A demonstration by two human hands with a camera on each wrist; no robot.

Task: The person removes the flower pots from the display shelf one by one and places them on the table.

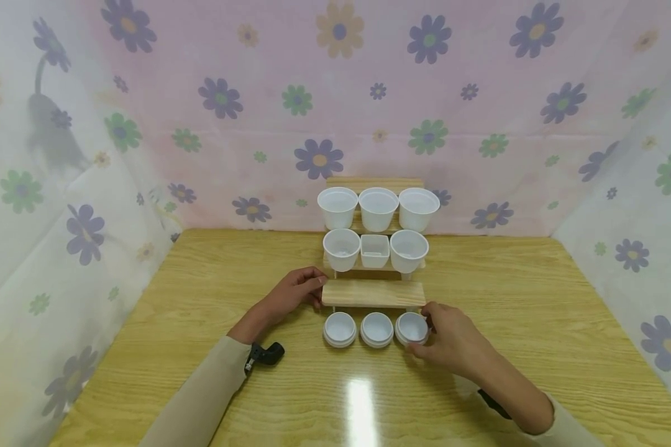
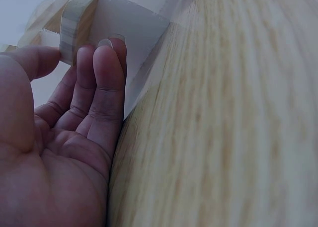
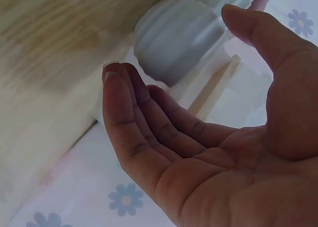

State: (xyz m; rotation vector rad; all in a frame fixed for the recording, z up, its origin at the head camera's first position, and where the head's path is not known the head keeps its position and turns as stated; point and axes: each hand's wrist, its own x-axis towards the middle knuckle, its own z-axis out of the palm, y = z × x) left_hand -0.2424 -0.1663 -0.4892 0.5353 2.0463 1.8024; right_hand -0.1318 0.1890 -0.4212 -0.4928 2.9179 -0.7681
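Note:
Small round white pots stand in a row on the table: a left pot (image 1: 340,328), a middle pot (image 1: 377,329) and a right pot (image 1: 410,328). Behind them is a stepped wooden shelf (image 1: 373,293). My left hand (image 1: 301,288) holds the left end of its lowest board (image 2: 69,31), thumb on the board and fingers beside and below it. My right hand (image 1: 453,335) is around the right pot, thumb in front and fingers behind. The ribbed side of this pot (image 3: 176,40) shows between thumb and fingers in the right wrist view; finger contact is partly hidden.
The middle step carries two round white cups (image 1: 342,251) and a square white cup (image 1: 374,251) between them. Larger white cups (image 1: 378,210) line the top step. Flowered cloth (image 1: 380,112) hangs behind and at both sides of the wood-grain table (image 1: 246,397).

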